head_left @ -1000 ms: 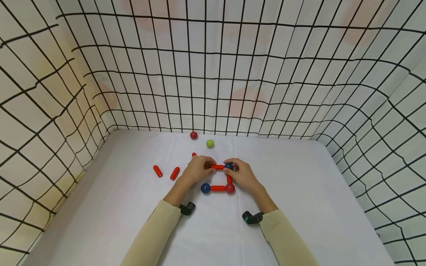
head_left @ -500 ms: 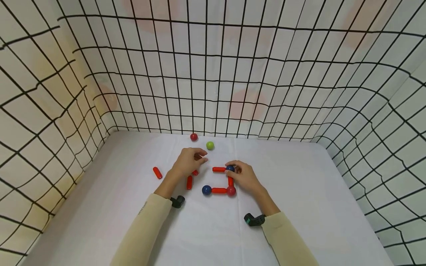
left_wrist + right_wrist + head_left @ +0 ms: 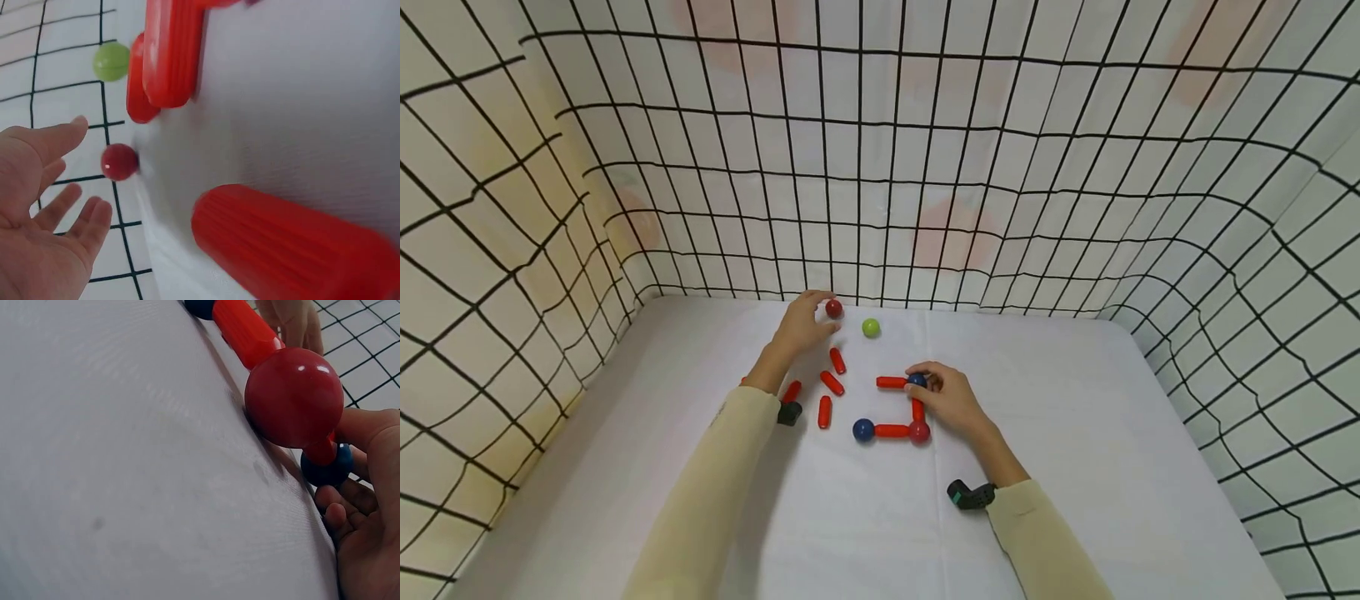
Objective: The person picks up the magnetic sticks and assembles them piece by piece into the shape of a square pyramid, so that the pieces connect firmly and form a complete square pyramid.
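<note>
My left hand reaches to the far edge of the table, its thumb and fingers spread on either side of a loose red ball. In the left wrist view a gap shows between the fingers and that ball. My right hand pinches a blue ball at the upper corner of a joined shape. From this ball one red rod points left and another red rod runs down to a red ball. A lower red rod links that ball to a second blue ball.
Several loose red rods lie left of the shape, among them one near the middle and one lower down. A green ball sits right of the loose red ball. Black wire mesh rises round the white table.
My left hand has let go of the upper rod and moved left and away to the loose red ball. Loose rods by the left hand have shifted. The right hand stays at the blue ball.
</note>
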`<state>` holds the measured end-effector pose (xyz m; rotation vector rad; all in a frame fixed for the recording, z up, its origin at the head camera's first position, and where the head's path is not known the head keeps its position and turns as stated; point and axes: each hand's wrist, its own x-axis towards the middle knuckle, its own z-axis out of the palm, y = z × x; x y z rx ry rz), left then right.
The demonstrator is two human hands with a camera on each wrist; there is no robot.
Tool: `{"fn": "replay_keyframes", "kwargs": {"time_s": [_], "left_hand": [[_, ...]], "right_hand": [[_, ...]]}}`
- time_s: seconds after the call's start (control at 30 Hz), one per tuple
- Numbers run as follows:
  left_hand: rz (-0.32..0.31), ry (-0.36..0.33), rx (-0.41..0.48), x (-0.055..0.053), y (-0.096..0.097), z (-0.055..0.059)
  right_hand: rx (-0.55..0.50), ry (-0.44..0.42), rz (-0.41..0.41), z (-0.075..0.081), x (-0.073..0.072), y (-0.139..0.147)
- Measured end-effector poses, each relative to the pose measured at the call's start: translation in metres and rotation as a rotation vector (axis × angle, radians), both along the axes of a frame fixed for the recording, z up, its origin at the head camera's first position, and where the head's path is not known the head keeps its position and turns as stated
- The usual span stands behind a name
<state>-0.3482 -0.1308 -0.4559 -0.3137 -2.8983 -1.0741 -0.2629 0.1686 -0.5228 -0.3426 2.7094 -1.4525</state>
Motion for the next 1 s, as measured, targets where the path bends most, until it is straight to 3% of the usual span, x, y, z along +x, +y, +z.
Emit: {"fn": "replay_keyframes", "kwargs": {"time_s": [0.13, 0.3, 0.47, 0.73, 1.0], "left_hand": [[0.000, -0.012, -0.043, -0.012, -0.004, -0.001], [-0.064, -0.113, -0.131, -0.019, -0.004, -0.009], [-0.084, -0.179, -0.191, -0.016, -0.002, -0.012], [-0.053, -0.167, -0.163, -0.012, 0.001, -0.012], [-0.050, -0.214, -0.172, -0.010, 0.005, -0.016]], "right_hand": [[-0.009, 0.007, 0.007, 0.001, -0.001, -0.002], [-0.003, 0.020, 0.005, 0.002, -0.002, -0.002], [0.004, 0.017, -0.005, 0.002, -0.001, -0.001], [0.001, 0.016, -0.010, 0.002, 0.001, 0.000], [0.007, 0.004, -0.013, 0.001, 0.004, 0.001]]}}
